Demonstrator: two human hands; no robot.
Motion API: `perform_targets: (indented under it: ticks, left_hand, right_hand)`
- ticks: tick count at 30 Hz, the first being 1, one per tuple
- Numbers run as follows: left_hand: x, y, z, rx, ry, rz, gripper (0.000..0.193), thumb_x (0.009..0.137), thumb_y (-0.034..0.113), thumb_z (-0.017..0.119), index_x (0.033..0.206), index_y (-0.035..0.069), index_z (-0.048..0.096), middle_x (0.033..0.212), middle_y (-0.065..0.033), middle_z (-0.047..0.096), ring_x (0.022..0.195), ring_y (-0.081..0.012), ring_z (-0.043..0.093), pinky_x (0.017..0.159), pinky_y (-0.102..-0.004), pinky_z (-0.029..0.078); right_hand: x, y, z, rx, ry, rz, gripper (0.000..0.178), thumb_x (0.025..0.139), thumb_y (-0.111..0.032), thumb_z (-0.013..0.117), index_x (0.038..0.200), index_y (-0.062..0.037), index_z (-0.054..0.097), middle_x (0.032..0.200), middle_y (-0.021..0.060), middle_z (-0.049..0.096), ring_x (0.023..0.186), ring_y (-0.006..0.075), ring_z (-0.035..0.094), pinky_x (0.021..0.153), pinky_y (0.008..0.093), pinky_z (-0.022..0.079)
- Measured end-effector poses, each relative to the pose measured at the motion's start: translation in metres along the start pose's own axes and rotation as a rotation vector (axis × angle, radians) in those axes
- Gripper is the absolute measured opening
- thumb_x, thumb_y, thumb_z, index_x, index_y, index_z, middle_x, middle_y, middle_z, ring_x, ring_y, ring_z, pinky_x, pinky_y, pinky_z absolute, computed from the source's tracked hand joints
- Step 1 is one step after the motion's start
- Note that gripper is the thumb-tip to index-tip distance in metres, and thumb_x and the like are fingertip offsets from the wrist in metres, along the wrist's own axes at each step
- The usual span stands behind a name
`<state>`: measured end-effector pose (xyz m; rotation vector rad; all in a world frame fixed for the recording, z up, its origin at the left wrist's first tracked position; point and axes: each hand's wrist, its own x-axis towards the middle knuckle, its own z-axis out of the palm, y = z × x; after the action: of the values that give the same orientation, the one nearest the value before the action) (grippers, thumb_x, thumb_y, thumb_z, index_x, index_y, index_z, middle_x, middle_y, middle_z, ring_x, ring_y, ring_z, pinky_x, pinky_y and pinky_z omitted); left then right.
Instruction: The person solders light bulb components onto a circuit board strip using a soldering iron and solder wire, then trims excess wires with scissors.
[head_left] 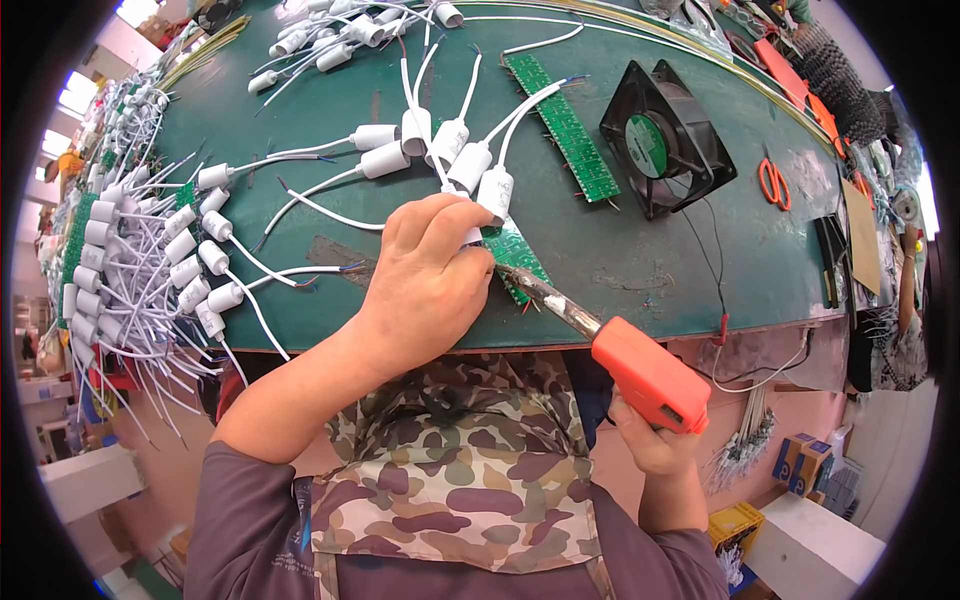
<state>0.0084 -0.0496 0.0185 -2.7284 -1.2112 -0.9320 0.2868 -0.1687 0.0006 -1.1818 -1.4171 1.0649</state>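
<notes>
At the near edge of the table, my left hand (430,275) is closed, fingertips pinching a white cylindrical part (473,236) above a green circuit board strip (522,262). More white cylinders with cables (495,190) stand or lean just beyond my fingers, along the same strip. My right hand (655,440) grips a red soldering gun (650,375) from below. Its metal barrel points left, and the tip reaches the board beside my left fingers. Whether the tip touches a joint is hard to make out. My fingers hide the pinched part's lower end.
A second circuit board strip (565,130) lies farther back, beside a black fan (665,140). Orange-handled scissors (773,184) rest to the right. Boards with many cabled cylinders (95,235) crowd the left edge. Loose cabled cylinders (380,150) are behind my left hand. A co-worker's sleeve (835,80) shows far right.
</notes>
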Motion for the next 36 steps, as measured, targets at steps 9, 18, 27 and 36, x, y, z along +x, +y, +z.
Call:
perform_targets:
  ticks: [9, 18, 27, 36]
  left_hand:
    - [0.002, 0.001, 0.003, 0.015, 0.059, 0.002, 0.01, 0.067, 0.004, 0.067, 0.075, 0.003, 0.061, 0.114, -0.009, 0.055, 0.112, -0.0302, 0.05, 0.093, -0.0438, 0.04]
    - [0.002, 0.0, 0.002, 0.015, 0.051, 0.015, 0.011, 0.067, 0.005, 0.066, 0.076, 0.003, 0.061, 0.115, -0.0094, 0.055, 0.112, -0.0305, 0.051, 0.094, -0.0448, 0.04]
    - [-0.007, 0.005, -0.001, -0.013, 0.058, -0.045, 0.019, 0.07, 0.007, 0.076, 0.086, 0.003, 0.066, 0.121, -0.0122, 0.055, 0.119, -0.0346, 0.051, 0.104, -0.0478, 0.037]
    - [-0.007, 0.008, 0.001, 0.092, 0.082, 0.011, 0.018, 0.071, 0.006, 0.068, 0.088, 0.006, 0.064, 0.11, -0.007, 0.058, 0.107, -0.0269, 0.055, 0.093, -0.043, 0.041]
  right_hand:
    - [-0.003, -0.004, -0.007, -0.115, 0.07, -0.048, 0.039, 0.069, -0.004, 0.07, 0.108, 0.0039, 0.069, 0.106, 0.018, 0.071, 0.095, 0.0311, 0.07, 0.085, 0.0354, 0.053]
    - [-0.002, -0.002, -0.008, -0.059, 0.031, -0.039, 0.038, 0.07, -0.003, 0.07, 0.107, 0.0039, 0.069, 0.109, 0.0199, 0.071, 0.096, 0.0318, 0.07, 0.088, 0.0365, 0.053]
    - [-0.001, -0.003, -0.006, -0.052, 0.062, -0.074, 0.036, 0.068, -0.002, 0.072, 0.103, 0.003, 0.069, 0.105, 0.0182, 0.072, 0.093, 0.0306, 0.071, 0.085, 0.0373, 0.054]
    - [-0.006, 0.003, -0.01, -0.093, 0.031, -0.095, 0.036, 0.068, -0.001, 0.072, 0.104, 0.003, 0.069, 0.104, 0.0173, 0.072, 0.093, 0.0298, 0.072, 0.086, 0.0373, 0.054]
